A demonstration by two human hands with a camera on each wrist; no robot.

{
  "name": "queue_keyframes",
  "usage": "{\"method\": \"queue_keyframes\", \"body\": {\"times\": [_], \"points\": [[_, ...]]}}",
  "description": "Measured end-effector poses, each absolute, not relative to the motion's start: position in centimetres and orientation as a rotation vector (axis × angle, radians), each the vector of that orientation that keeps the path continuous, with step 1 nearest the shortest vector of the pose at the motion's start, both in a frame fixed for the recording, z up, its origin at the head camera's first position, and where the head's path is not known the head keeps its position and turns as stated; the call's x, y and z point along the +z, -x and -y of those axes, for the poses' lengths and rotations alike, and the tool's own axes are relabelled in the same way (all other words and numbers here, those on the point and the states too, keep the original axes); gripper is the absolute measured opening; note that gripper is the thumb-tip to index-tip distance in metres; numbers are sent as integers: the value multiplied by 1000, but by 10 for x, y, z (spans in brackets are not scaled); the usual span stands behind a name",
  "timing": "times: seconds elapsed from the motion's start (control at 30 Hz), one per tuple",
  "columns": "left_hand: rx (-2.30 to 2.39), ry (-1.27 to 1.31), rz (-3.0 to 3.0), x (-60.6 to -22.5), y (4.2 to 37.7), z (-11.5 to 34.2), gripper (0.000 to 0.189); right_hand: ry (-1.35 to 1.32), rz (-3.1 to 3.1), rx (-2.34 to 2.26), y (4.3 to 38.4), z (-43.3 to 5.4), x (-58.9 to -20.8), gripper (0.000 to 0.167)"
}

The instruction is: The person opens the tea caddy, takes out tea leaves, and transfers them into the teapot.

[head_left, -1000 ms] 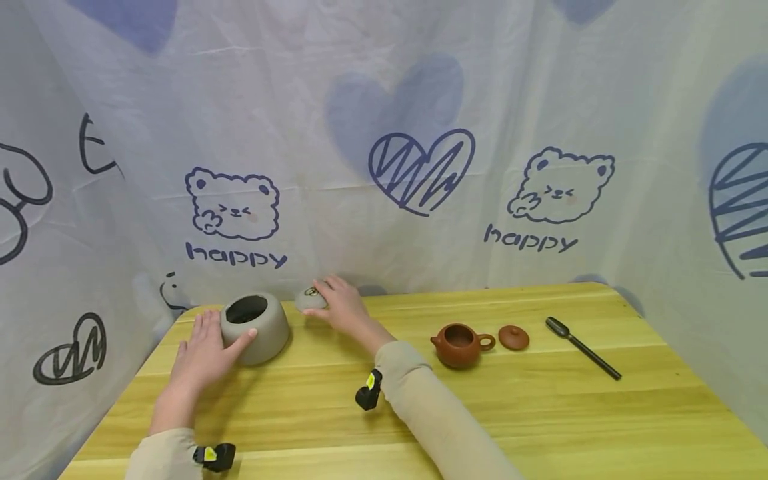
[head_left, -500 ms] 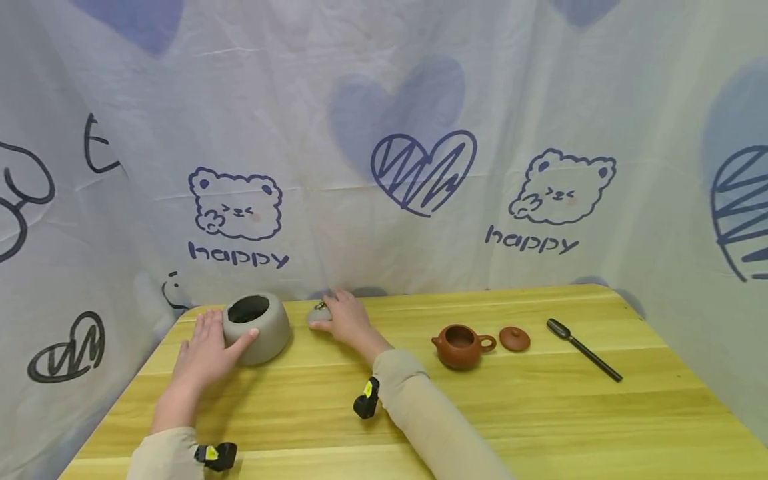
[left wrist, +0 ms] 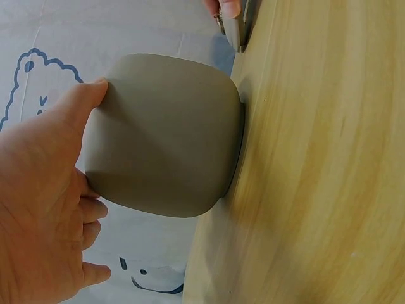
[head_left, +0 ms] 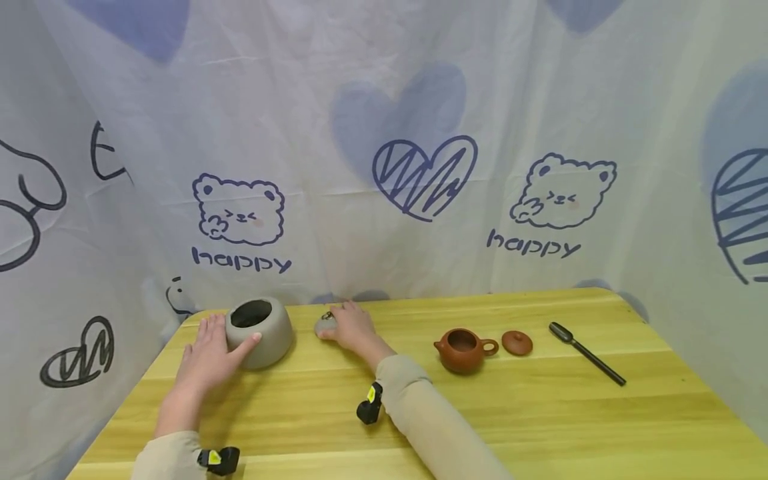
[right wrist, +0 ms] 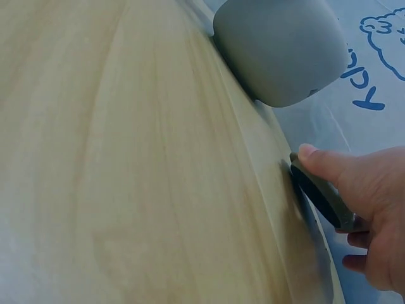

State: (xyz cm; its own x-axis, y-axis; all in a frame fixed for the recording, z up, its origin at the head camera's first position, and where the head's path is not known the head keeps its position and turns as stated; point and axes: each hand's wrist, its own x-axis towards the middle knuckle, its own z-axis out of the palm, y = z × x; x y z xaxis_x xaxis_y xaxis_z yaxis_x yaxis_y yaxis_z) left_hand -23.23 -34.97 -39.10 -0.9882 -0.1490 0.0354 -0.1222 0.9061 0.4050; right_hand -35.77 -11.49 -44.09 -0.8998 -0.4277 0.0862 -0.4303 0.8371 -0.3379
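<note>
A rounded grey jar (head_left: 270, 343) with a dark open mouth stands at the table's back left. My left hand (head_left: 210, 353) holds it from the left, thumb at the front rim and fingers along the far side. In the left wrist view the jar (left wrist: 168, 136) fills the middle, with the hand (left wrist: 44, 190) at its upper edge. To the jar's right, my right hand (head_left: 355, 328) pinches a small grey lid (head_left: 325, 325) with a metal ring on top. Seen from the right wrist, the lid (right wrist: 323, 196) tilts close over the table's back edge, thumb on its rim.
A brown clay teapot (head_left: 461, 360), uncovered, stands right of the middle. Beside its handle lies its brown lid (head_left: 517, 343). Farther right is a dark scoop (head_left: 587, 353) with a long handle. White printed cloth (head_left: 360, 233) hangs behind the wooden table (head_left: 540, 427).
My right hand has shifted right and a little nearer with the grey lid, widening the gap to the jar. The left hand stays on the jar; the view has moved slightly.
</note>
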Motion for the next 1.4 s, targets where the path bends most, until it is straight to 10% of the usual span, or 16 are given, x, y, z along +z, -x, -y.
{"method": "queue_keyframes", "body": {"times": [1.4], "points": [[-629, -208, 2992, -392, 231, 349, 111, -848, 2776, 480, 323, 52, -396, 60]]}}
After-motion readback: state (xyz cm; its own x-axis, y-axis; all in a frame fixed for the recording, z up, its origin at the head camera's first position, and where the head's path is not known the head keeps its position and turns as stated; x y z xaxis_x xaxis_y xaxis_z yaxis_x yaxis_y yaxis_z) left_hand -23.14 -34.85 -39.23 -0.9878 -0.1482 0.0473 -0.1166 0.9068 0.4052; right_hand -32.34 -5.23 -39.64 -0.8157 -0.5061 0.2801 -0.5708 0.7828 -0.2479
